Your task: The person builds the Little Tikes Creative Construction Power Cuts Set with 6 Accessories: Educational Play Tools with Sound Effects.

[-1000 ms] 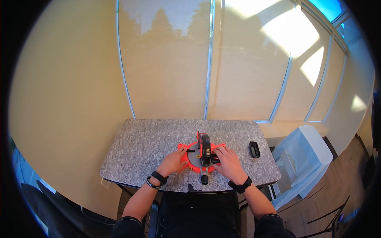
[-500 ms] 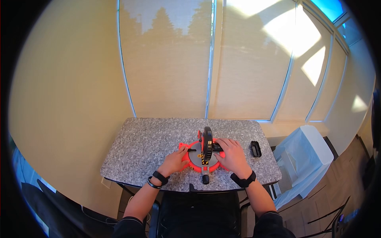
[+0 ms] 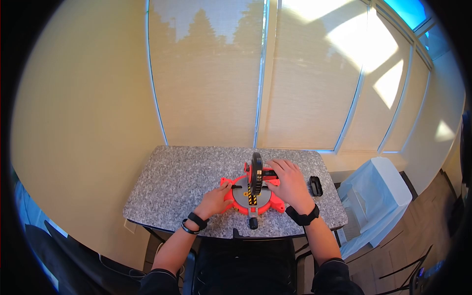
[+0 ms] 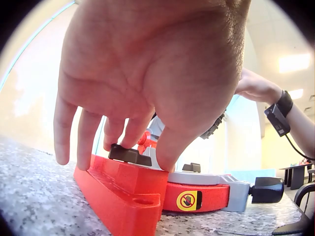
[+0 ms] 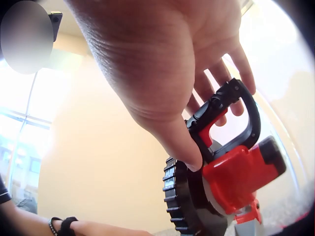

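Observation:
A toy-like miter saw stands on the table, its red base (image 3: 277,203) carrying a grey round plate (image 3: 264,195). The black toothed wheel (image 3: 257,172) is raised over a yellow-black striped strip (image 3: 252,196). My left hand (image 3: 212,202) holds the base's left side; in the left wrist view, thumb and fingers straddle the red base (image 4: 142,179) around a black piece (image 4: 129,155). In the right wrist view my right hand (image 5: 162,64) grips the black loop handle (image 5: 253,115), thumb on the near side and fingers beyond. Part of the fingers is hidden behind the handle.
A small black open case (image 3: 315,186) lies on the speckled table (image 3: 184,167), right of the saw. The saw's black knob (image 3: 253,223) points toward the front edge. Beyond the table's right edge stands a chair draped in pale plastic (image 3: 376,196).
The saw's wheel and handle have risen and tilted back with my right hand, which moved up and slightly right. The striped strip has come into view. My left hand stays on the base.

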`<state>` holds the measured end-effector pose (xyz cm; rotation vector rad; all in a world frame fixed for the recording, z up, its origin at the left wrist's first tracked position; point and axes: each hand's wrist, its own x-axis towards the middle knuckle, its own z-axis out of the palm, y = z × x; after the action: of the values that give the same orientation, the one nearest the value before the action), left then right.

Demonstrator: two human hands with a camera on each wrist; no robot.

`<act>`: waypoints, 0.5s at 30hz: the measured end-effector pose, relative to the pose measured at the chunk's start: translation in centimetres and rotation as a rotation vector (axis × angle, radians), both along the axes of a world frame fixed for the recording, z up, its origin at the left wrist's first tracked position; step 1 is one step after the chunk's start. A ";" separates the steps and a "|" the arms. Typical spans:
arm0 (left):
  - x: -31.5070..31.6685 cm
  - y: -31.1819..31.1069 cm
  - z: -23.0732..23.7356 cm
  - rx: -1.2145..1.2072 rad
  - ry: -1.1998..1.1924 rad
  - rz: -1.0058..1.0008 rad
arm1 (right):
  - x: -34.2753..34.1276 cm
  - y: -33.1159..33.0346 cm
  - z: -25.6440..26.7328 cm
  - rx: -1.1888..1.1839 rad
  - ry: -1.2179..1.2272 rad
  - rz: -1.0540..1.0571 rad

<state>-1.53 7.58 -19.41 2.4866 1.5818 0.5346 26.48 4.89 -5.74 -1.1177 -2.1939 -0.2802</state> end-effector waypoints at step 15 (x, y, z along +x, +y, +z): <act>-0.1 0.0 0.2 0.002 -0.024 0.003 | 0.2 0.2 -0.6 -0.077 -0.005 0.029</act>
<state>-1.63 7.60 -19.26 2.4708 1.5772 0.5642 26.72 5.04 -6.35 -1.1264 -2.2401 -0.1879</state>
